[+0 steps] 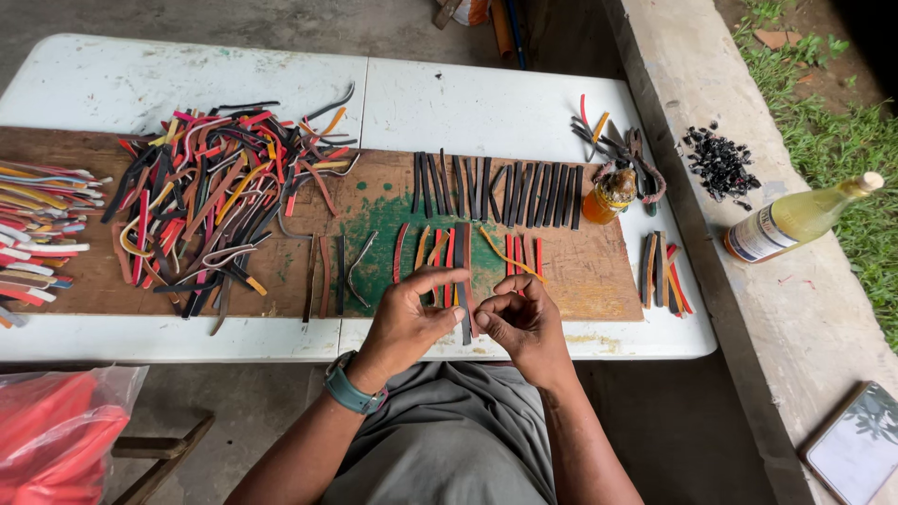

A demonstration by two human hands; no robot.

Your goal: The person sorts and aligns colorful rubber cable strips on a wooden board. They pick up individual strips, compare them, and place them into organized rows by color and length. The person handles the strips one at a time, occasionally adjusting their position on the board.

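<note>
— Two hands low centre: our left hand (409, 318), with a teal watch (353, 392) on the wrist, and our right hand (524, 323). Grip?

— Both pinch one dark strip (465, 309) between the fingertips, at the near edge of the wooden board (599, 271). We can't tell how tightly.

— Packages and labels first.

— We see a pale yellow glass bottle (795, 220) lying tilted on the concrete ledge (748, 112) at the right edge, with a white and dark label band near its base. A small amber jar (610, 194) stands on the board, right of centre. A red plastic bag (56, 430) sits lower left, and a flat framed panel (856, 449) lower right.

— Around the hands?

— We see a row of black strips (496, 192) laid side by side at centre, with red, orange and yellow ones (440, 252) below it, just above the fingers. A big tangled heap of mixed strips (220, 201) sits upper left, a bundle (37, 234) lies at the left edge, and a small stack (659, 271) lies on the white table (468, 93) right of the board. Black scraps (720, 168) are piled on the ledge.

— Anything blocking?

— Our hands hide part of the held strip.
</note>
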